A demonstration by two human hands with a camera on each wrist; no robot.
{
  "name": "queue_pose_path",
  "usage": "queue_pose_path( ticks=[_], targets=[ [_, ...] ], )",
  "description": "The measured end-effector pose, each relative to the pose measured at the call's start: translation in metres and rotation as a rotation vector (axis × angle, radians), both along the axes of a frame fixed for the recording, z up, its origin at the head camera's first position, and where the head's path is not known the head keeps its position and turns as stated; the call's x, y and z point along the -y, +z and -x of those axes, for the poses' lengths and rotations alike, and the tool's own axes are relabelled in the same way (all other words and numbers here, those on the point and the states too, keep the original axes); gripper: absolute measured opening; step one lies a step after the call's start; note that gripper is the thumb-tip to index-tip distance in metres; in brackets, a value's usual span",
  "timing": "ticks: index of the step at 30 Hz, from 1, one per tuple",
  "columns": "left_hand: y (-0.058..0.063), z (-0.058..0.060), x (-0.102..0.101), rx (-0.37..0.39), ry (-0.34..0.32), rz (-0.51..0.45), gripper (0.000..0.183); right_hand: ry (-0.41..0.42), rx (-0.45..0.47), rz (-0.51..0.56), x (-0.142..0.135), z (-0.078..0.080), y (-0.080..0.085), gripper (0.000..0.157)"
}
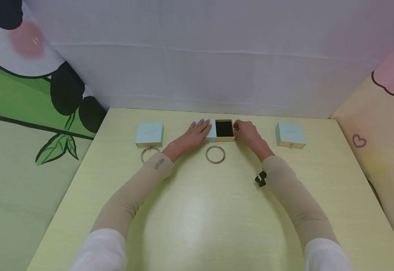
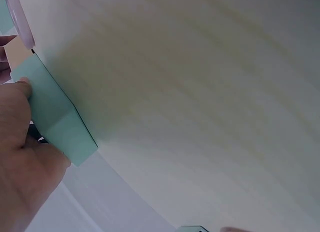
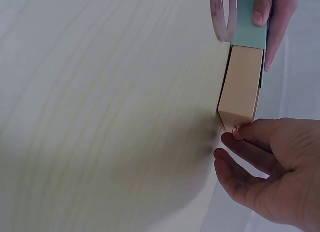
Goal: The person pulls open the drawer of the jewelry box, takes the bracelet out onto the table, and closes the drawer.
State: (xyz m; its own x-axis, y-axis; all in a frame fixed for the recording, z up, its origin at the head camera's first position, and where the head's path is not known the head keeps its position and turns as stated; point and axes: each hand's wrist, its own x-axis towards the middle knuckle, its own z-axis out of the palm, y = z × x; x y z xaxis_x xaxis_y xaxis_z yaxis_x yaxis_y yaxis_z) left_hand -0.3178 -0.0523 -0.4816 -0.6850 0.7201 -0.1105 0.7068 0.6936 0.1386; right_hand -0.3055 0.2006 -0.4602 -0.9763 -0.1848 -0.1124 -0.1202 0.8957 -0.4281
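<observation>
A light blue drawer-style jewelry box (image 1: pixel 212 131) lies at the table's back middle. Its tan drawer (image 1: pixel 230 139) is pulled out to the right, showing a black lining. My left hand (image 1: pixel 194 135) holds the blue sleeve, fingers across the top and thumb (image 3: pixel 258 17) against the near side. At the drawer's right end, my right hand (image 1: pixel 247 132) pinches a small pull tab (image 3: pixel 237 132) between thumb and index finger; its other fingers curl loosely. A round bangle (image 1: pixel 215 162) lies on the table just in front of the box.
Another blue box (image 1: pixel 150 132) stands at the left, with a second bangle (image 1: pixel 142 153) in front, partly hidden by my left forearm. A third blue box (image 1: pixel 290 133) is at the right. Behind the table (image 1: pixel 197 226) hangs a pale cloth (image 1: pixel 217 79).
</observation>
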Motion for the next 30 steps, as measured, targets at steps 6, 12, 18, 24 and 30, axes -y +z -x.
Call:
queue_pose_path(
  ticks=[6,12,18,24,30],
  targets=[
    [-0.001,0.000,-0.001,0.006,0.001,0.002,0.061,0.010,0.018,0.023,0.007,0.003,-0.002,0.027],
    [0.000,-0.001,-0.001,0.003,0.003,0.012,0.061,0.019,0.017,0.059,0.023,0.004,-0.004,0.027],
    [0.001,-0.002,-0.001,-0.007,0.000,0.014,0.061,0.007,-0.007,0.085,0.036,0.006,-0.006,0.023],
    [0.003,-0.001,-0.002,0.007,0.004,0.016,0.061,-0.010,-0.023,0.083,0.042,0.007,-0.004,0.022],
    [0.004,0.002,-0.001,0.031,0.001,-0.001,0.062,-0.022,-0.035,0.132,0.047,0.008,-0.006,0.019]
  ],
)
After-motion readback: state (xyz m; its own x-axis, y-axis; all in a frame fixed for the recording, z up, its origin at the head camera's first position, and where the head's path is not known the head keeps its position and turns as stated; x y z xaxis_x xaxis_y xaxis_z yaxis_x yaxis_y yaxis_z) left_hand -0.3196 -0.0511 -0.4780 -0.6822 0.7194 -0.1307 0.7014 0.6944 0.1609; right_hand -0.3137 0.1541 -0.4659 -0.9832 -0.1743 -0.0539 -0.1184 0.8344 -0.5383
